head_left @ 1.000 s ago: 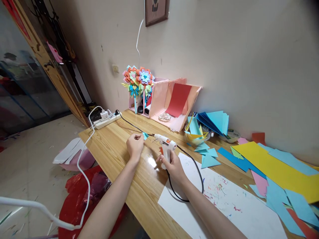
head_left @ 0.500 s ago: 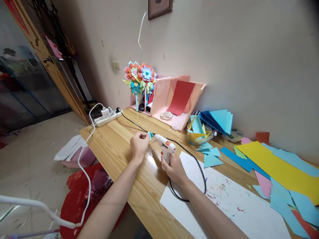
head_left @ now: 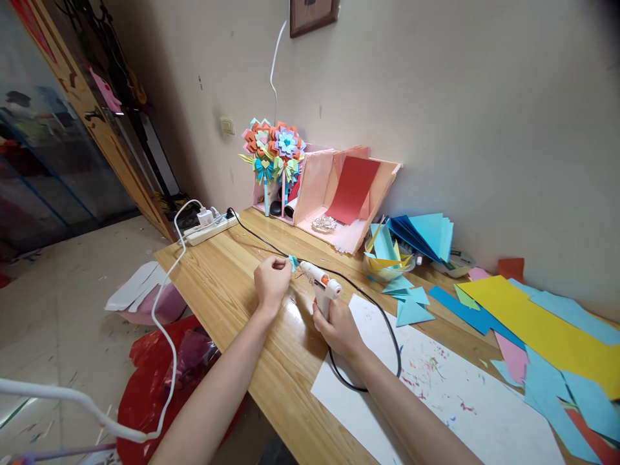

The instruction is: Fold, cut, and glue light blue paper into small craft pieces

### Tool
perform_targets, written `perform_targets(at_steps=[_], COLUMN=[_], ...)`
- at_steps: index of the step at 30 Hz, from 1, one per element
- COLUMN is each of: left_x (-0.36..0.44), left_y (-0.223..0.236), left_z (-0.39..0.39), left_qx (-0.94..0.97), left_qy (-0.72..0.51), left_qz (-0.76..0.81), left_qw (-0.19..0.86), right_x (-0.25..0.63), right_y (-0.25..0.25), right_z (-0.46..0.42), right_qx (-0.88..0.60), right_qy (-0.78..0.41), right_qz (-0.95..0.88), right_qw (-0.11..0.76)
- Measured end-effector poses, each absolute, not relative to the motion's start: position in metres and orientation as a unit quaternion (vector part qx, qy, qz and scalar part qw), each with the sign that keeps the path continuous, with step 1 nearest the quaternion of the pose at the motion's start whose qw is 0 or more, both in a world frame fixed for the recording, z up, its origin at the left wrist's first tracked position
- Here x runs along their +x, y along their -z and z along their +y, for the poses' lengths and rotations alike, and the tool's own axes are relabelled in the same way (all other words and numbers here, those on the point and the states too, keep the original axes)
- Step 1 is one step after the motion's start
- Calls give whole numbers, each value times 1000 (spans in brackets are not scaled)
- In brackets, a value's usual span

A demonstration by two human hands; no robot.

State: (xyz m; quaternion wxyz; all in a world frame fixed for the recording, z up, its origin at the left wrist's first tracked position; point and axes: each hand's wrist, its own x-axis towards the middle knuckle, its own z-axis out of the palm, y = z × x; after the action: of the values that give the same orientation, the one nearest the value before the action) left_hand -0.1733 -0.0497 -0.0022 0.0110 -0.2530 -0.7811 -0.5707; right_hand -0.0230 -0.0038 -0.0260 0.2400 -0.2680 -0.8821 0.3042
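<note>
Jutting from pinching left fingers [head_left: 283, 272], blue paper [head_left: 293, 262] faces right fingers [head_left: 321, 321] gripping a glue gun [head_left: 330, 288].

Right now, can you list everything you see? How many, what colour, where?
Table: 1, brown, centre
Glue gun: 1, white, over table
Paper scrap: 1, blue, beside glue gun
Power strip: 1, white, table corner
Paper flowers: 2, multicoloured, table back
Box: 1, pink, table back
Card: 1, red, in box
Bowl: 1, clear, right of box
Loose paper: many, mixed colours, right
White sheet: 1, colour-flecked, on table
Tub: 1, pink, floor
Bag: 1, red, floor
Picture frame: 1, brown, wall
Door: 1, brown, far left
Left hand: 1, bare, holding paper scrap
Right hand: 1, bare, gripping glue gun
</note>
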Motion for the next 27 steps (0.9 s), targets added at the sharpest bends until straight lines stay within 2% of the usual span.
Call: perform_targets(at_steps=[16,27], left_x=[-174,-173], left_y=[4,3], left_z=[-49,-49], left_qx=[-256,-255], left_qy=[572,574], left_qz=[-780,-778], left_qw=[14,10], right_x=[-24,-23], right_y=[31,27], right_z=[-2,-3], right_qx=[-257,-267], right_qy=[-264,-310], right_qz=[-891,-872], right_qw=[264,268])
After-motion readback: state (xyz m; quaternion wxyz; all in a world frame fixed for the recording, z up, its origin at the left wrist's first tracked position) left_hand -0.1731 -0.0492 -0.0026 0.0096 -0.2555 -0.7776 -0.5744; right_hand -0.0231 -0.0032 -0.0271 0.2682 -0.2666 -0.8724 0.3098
